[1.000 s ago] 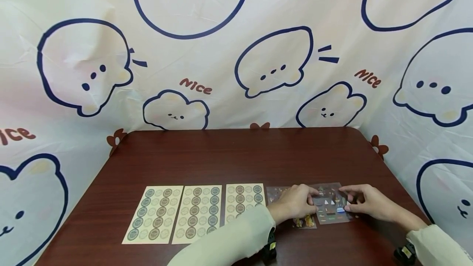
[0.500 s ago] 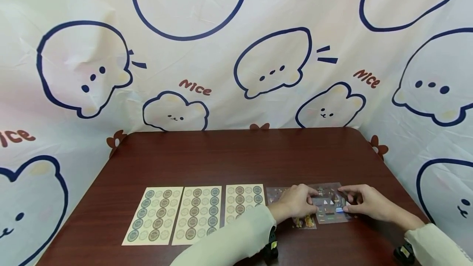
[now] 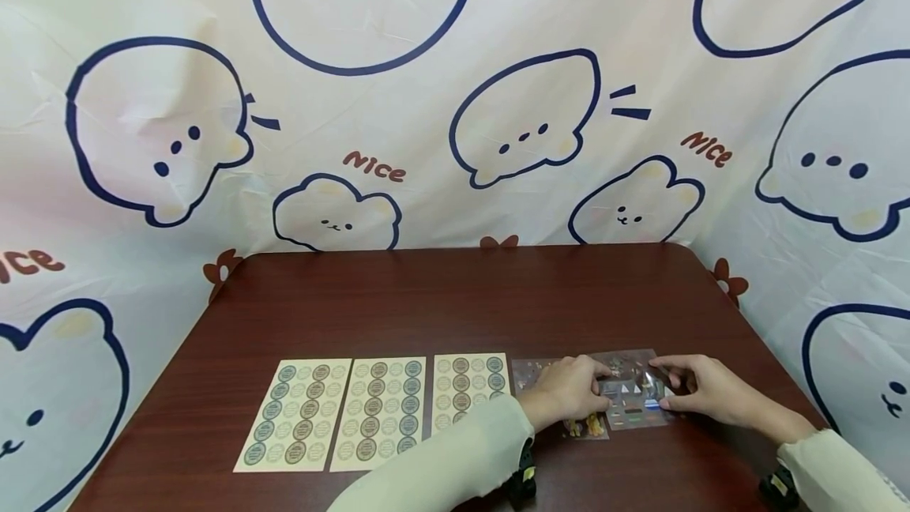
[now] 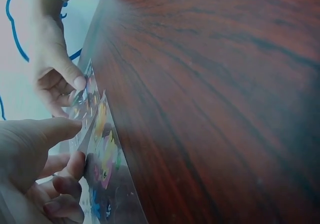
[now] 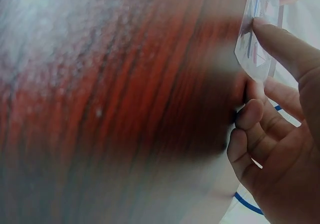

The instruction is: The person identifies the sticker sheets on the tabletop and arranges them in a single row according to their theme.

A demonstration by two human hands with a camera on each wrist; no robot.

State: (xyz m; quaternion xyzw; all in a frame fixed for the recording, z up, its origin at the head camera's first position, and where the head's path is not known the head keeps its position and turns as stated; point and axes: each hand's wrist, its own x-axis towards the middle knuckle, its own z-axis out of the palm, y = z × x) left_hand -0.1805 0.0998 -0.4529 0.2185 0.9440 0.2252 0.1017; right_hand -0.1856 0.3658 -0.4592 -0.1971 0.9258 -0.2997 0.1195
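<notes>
A clear sticker sheet [image 3: 633, 395] with small printed shapes lies between my two hands at the right of the table. My left hand [image 3: 569, 389] pinches its left edge with thumb and fingers. At the opposite edge, my right hand [image 3: 711, 392] pinches the sheet; in the right wrist view the thumb [image 5: 285, 42] presses on top of the clear sheet [image 5: 250, 47]. Another clear sticker sheet [image 3: 586, 427] lies flat, partly hidden beneath my left hand. Its colourful stickers [image 4: 106, 156] show in the left wrist view, where the held sheet overlaps its edge.
Three cream sheets of round stickers lie in a row to the left: the far-left sheet [image 3: 291, 413], the middle sheet [image 3: 380, 413] and a third sheet [image 3: 469, 378] partly covered by my left sleeve [image 3: 455, 457]. A printed cloth [image 3: 426, 125] surrounds the brown table [image 3: 462, 299].
Both hands stay at the clear sheet's edges. The sheet has shifted very slightly to the left; the cream sheets look unmoved.
</notes>
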